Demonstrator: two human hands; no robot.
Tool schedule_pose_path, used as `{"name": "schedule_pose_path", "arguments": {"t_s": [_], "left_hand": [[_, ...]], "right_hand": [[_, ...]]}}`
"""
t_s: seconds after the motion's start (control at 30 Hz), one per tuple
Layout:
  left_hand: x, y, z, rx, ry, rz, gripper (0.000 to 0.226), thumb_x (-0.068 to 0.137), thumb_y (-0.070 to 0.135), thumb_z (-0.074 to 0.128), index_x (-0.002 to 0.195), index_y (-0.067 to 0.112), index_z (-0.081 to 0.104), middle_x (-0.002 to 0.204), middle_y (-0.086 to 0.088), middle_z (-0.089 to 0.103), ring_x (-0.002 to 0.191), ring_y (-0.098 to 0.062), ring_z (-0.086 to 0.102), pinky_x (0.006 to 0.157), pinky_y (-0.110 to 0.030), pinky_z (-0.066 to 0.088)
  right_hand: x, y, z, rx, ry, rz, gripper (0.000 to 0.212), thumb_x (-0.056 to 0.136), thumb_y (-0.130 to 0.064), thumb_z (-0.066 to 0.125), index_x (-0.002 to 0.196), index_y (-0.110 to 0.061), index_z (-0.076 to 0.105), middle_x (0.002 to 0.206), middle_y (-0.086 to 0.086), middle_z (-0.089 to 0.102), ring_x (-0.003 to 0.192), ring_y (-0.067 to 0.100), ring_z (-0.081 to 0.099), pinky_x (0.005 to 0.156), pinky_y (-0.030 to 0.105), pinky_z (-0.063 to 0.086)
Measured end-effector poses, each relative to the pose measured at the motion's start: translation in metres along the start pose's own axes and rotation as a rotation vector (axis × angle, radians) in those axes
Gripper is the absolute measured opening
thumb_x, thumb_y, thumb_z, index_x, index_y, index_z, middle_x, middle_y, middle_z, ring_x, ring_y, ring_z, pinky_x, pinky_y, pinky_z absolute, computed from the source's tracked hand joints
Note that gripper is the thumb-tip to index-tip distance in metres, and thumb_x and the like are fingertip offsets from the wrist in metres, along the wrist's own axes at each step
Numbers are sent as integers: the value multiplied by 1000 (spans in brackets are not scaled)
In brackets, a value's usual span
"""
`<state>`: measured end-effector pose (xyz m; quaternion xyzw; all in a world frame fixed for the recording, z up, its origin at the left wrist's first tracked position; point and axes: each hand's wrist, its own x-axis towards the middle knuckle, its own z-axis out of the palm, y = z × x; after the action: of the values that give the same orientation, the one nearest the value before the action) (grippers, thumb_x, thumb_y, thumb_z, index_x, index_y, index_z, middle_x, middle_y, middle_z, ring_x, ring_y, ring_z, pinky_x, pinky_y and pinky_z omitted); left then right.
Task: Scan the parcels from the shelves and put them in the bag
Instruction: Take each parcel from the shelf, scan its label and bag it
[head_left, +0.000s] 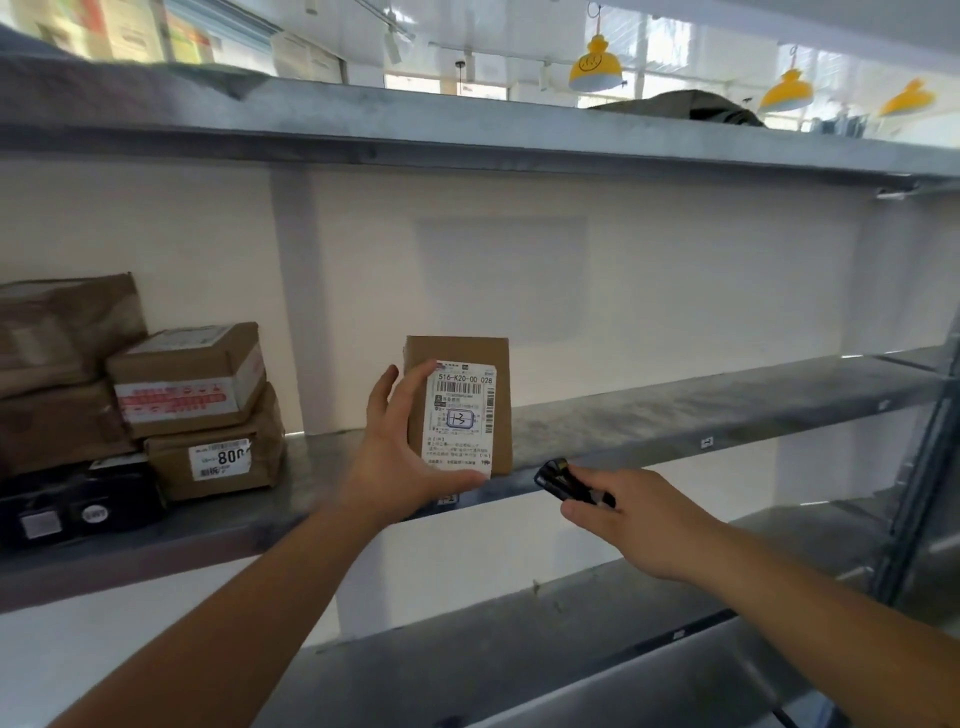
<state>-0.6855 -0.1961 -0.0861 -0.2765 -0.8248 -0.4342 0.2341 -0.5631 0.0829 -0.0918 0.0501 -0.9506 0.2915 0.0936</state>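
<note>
A: Nearest first, what does each hand have?

B: The right hand (631, 519) is curled round a small black scanner (563, 486), whose tip points up and to the left. The left hand (402, 452) grips a parcel (462, 405), thumb across the lower edge of its label (460, 418) and fingers wrapped behind its left side.

A: Which way does the parcel lie from the scanner?

B: Up and to the left of the right hand, close but not touching. It stands upright, long axis vertical, label facing the person. Whether its bottom edge rests on the shelf (675, 410) or is lifted just off it cannot be told.

A: So what does the coming move turn on?

B: Probably on aim. The scanner sits below and right of the barcodes, so the right hand would need to tilt it up toward the label, or the left hand to bring the parcel down.

A: And beyond the hands?

B: A stack of boxes (192, 405) sits well to the left of the left hand, farther back on the same shelf. No bag is in view.
</note>
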Motion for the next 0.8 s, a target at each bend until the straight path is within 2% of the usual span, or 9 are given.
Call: {"name": "schedule_pose_path", "arguments": {"t_s": [0.1, 0.17, 0.27, 0.37, 0.47, 0.6, 0.7, 0.77, 0.8], "left_hand": [[-10, 9, -4, -32, -25, 15, 136, 41, 85, 87, 154, 59, 17, 165, 18, 21, 147, -19, 36, 111, -55, 50], [-16, 13, -9, -77, -60, 46, 135, 41, 84, 89, 154, 57, 20, 163, 15, 28, 144, -20, 42, 107, -54, 54], [-21, 14, -19, -124, -145, 109, 133, 43, 79, 92, 153, 59, 21, 163, 16, 30, 144, -19, 42, 107, -53, 54], [-25, 9, -29, -190, -220, 142, 134, 43, 70, 98, 153, 61, 22, 164, 12, 29, 149, -22, 37, 110, -55, 50], [-35, 3, -34, -259, -289, 166, 136, 42, 68, 100, 154, 58, 24, 162, 12, 31, 148, -23, 38, 110, -56, 50], [-58, 2, -27, -393, -402, 210, 136, 41, 66, 101, 155, 55, 28, 157, 13, 40, 143, -17, 45, 108, -54, 52], [-78, 4, -13, -487, -477, 260, 132, 44, 58, 104, 155, 51, 32, 155, 12, 44, 142, -19, 48, 109, -54, 50], [-95, 5, 0, -515, -510, 266, 132, 45, 56, 104, 155, 49, 33, 155, 13, 44, 142, -19, 48, 109, -53, 50], [-105, 4, 6, -529, -528, 253, 132, 44, 58, 104, 155, 49, 33, 155, 14, 44, 141, -18, 49, 109, -53, 51]], "right_hand": [[-3, -2, 3, -15, 24, 7, 46, 96, -66, 55, 140, -53, 53, 95, -32, 60, 92, -19, 57, 63, 8, 46], [-7, -6, 9, -13, 51, 40, 41, 94, -69, 53, 132, -54, 55, 97, -31, 62, 91, -12, 62, 67, 12, 45], [-17, -18, 23, -4, 122, 121, 44, 96, -64, 57, 138, -48, 55, 108, -26, 62, 88, -3, 64, 68, 10, 43], [-36, -34, 41, -4, 167, 197, 43, 98, -53, 61, 139, -42, 58, 100, -25, 63, 82, -5, 62, 60, 7, 41], [-63, -48, 59, -28, 184, 273, 38, 99, -47, 61, 136, -41, 58, 97, -21, 62, 83, 0, 61, 64, 14, 41], [-107, -65, 83, -25, 212, 390, 15, 97, -40, 63, 106, -49, 55, 82, -15, 60, 75, 2, 60, 59, 17, 39], [-146, -70, 96, 3, 255, 493, 20, 96, -36, 62, 90, -53, 53, 77, -12, 60, 67, 1, 59, 55, 16, 43], [-175, -69, 104, -40, 247, 595, 21, 98, -40, 61, 115, -51, 59, 90, -9, 62, 75, 2, 59, 57, 17, 44], [-190, -65, 108, -89, 243, 645, 37, 99, -43, 59, 135, -46, 55, 96, -6, 62, 78, 3, 59, 57, 16, 41]]}}
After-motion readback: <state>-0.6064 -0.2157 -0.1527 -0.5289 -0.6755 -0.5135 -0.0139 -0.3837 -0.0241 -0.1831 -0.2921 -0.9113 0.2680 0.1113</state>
